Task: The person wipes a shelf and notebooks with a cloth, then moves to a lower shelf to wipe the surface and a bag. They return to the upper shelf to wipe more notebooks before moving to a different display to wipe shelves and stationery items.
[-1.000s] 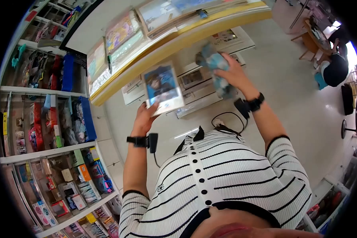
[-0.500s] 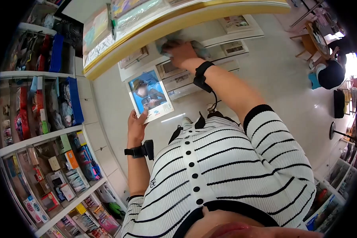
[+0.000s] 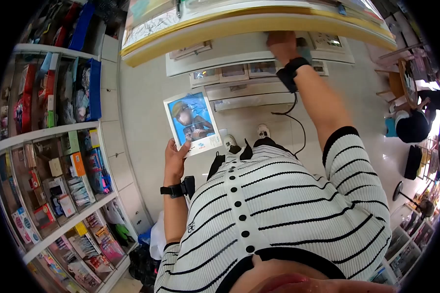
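My left hand point(image 3: 175, 157) grips the lower left corner of a white-framed picture point(image 3: 192, 120), thumb on its front. The picture shows a figure in a yellow hat on a blue ground. My right hand point(image 3: 282, 45) reaches under the yellow edge of the counter point(image 3: 259, 27), over a white shelf. A greyish-green cloth-like thing point(image 3: 303, 49) shows beside its wrist; the fingertips are hidden by the edge, so their hold cannot be made out. Below the shelf, several framed pieces point(image 3: 233, 72) stand in a row.
Shelves of packaged goods point(image 3: 58, 171) fill the left side, with a blue bin point(image 3: 89, 90). A person point(image 3: 412, 128) sits at the right near a wooden chair point(image 3: 393, 84). A fan point(image 3: 398, 191) stands lower right. A black cable point(image 3: 303, 128) hangs from my right wrist.
My right hand has moved right and further up under the counter edge, its fingertips now hidden. The view has shifted. My left hand still holds the framed picture.
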Demonstrator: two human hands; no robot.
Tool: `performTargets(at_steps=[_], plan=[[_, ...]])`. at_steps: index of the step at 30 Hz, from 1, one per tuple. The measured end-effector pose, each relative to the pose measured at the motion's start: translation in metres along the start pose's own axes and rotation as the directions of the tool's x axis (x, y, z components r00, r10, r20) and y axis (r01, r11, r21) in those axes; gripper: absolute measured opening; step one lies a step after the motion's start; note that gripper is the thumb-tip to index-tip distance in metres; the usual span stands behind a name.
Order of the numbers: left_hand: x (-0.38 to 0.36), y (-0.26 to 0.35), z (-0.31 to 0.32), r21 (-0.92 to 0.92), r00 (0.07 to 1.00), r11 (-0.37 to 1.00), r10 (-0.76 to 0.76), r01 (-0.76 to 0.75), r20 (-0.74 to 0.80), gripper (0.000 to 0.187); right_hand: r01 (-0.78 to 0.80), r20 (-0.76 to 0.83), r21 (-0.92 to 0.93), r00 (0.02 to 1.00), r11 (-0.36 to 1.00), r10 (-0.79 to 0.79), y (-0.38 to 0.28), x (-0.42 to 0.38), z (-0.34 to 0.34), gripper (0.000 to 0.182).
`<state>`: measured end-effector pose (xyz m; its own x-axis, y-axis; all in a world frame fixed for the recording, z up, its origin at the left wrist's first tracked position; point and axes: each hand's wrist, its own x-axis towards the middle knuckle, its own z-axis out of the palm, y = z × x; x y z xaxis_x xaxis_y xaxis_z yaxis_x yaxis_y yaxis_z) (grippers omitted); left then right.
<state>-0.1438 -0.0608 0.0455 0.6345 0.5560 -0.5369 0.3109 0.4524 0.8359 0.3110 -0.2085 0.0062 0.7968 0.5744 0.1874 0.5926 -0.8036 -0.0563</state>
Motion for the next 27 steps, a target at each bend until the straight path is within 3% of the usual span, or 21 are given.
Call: performTargets(at_steps=[3,6,9,10,11,12,13,16,17,18,19,22,24,25,27], plan=[[-0.001,-0.003,-0.002,-0.032,1.000,0.999,0.021,-0.021,-0.010,0.036,0.143,-0.139,0.014,0.980,0.990,-0.140,-0.067,-0.024,-0.014,0.029],[0.001,-0.008,-0.003,-0.037,0.998,0.997,0.061,-0.062,-0.014,0.040,0.259,-0.203,0.084,0.950,0.962,-0.238,-0.080,-0.044,-0.023,0.038],[-0.003,-0.002,0.002,-0.048,0.996,0.995,0.082,-0.083,-0.019,0.043,0.276,-0.099,0.134,0.959,0.952,-0.264,-0.058,-0.048,-0.036,0.043],[0.000,-0.008,-0.002,-0.036,0.994,0.993,0.110,-0.110,-0.016,0.044,0.236,-0.033,0.165,0.972,0.958,-0.234,-0.048,-0.046,-0.035,0.046],[0.003,-0.011,-0.004,-0.022,0.990,0.990,0.138,-0.139,-0.011,0.044,0.247,-0.142,0.152,0.964,0.957,-0.226,-0.033,-0.043,-0.016,0.044],[-0.004,-0.001,0.003,-0.026,0.989,0.989,0.145,-0.145,-0.006,0.044,0.188,-0.080,0.153,0.981,0.970,-0.178,-0.024,-0.041,-0.024,0.044],[-0.004,-0.003,0.001,-0.032,0.985,0.984,0.174,-0.175,-0.015,0.044,0.186,-0.123,0.174,0.978,0.967,-0.166,-0.006,-0.038,-0.012,0.043],[-0.009,-0.002,0.005,0.007,0.981,0.984,0.179,-0.179,-0.068,0.044,-0.036,-0.004,0.184,0.999,0.982,0.037,0.018,-0.026,-0.015,0.036],[-0.009,-0.004,0.005,-0.005,0.976,0.978,0.207,-0.208,-0.072,0.044,-0.124,0.125,0.165,0.987,0.979,0.104,0.024,-0.014,-0.008,0.032],[-0.008,-0.007,0.000,-0.001,0.977,0.980,0.198,-0.199,-0.075,0.044,-0.171,0.125,0.097,0.979,0.980,0.159,0.023,-0.008,0.001,0.031],[-0.006,-0.011,-0.003,0.003,0.980,0.983,0.184,-0.184,-0.077,0.044,-0.119,0.129,0.024,0.985,0.993,0.115,0.016,-0.010,-0.006,0.029],[-0.007,-0.012,-0.008,-0.072,0.984,0.984,0.154,-0.160,-0.086,0.042,-0.069,0.036,0.029,0.997,0.997,0.068,-0.009,-0.030,-0.031,0.030],[-0.008,-0.010,-0.004,-0.110,0.988,0.984,0.136,-0.143,-0.067,0.042,0.102,0.084,0.074,0.991,0.992,-0.108,-0.019,-0.042,-0.038,0.037],[-0.004,-0.007,-0.001,-0.086,0.987,0.983,0.160,-0.162,-0.036,0.043,0.108,0.081,0.064,0.990,0.992,-0.113,-0.020,-0.046,-0.046,0.037],[0.006,0.003,0.010,-0.066,0.984,0.981,0.181,-0.181,-0.011,0.045,0.067,0.239,0.528,0.945,0.846,-0.224,-0.020,-0.054,-0.065,0.043]])
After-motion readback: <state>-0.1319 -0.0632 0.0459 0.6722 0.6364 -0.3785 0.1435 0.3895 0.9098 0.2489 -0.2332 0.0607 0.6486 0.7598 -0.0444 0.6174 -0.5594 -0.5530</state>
